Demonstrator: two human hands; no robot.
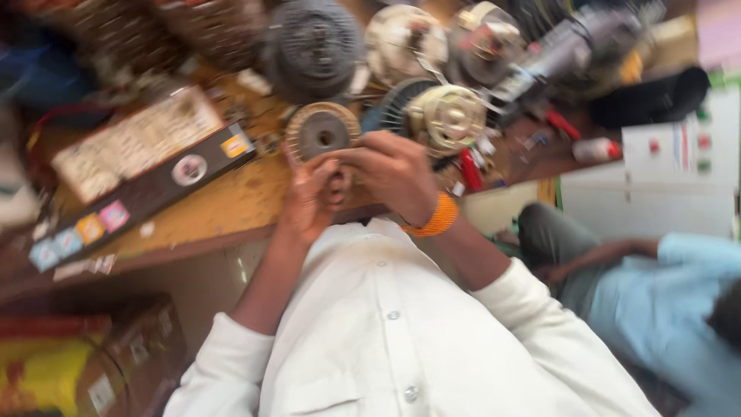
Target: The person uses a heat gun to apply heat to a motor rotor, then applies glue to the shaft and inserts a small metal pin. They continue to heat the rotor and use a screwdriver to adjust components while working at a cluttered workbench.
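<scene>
Both hands grasp a round wound motor core at the middle of the frame.

The left hand (pixel 309 205) cups the round motor core (pixel 321 131) from below, and the right hand (pixel 390 174), with an orange wristband (pixel 437 218), closes over its lower edge; the core stands just above the fingers, over the wooden workbench (pixel 216 205). Beside it to the right lies a cream motor housing (pixel 448 116). A long dark box (pixel 147 193) lies at left. Another person in a light blue shirt (pixel 664 301) sits at lower right.
</scene>
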